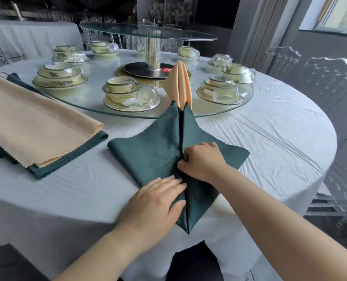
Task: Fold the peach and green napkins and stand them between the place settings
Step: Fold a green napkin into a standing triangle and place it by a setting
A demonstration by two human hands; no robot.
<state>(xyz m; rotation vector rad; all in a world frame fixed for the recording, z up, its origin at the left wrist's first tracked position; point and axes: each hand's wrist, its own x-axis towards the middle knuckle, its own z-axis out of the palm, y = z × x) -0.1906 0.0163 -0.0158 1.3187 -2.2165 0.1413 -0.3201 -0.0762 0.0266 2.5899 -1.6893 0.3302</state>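
A dark green napkin lies on the white tablecloth in front of me, folded into a kite shape with a centre seam. My left hand lies flat on its lower left flap, fingers straight. My right hand has its fingers curled at the centre seam, pinching the right flap's edge. A folded peach napkin stands upright on the glass ring just beyond, between two place settings. To the left, a stack of flat peach and green napkins waits on the cloth.
A round table carries a glass ring with several bowl-and-plate settings and upturned glasses. A raised glass turntable stands on a metal post at the centre. Clear chairs stand at the right.
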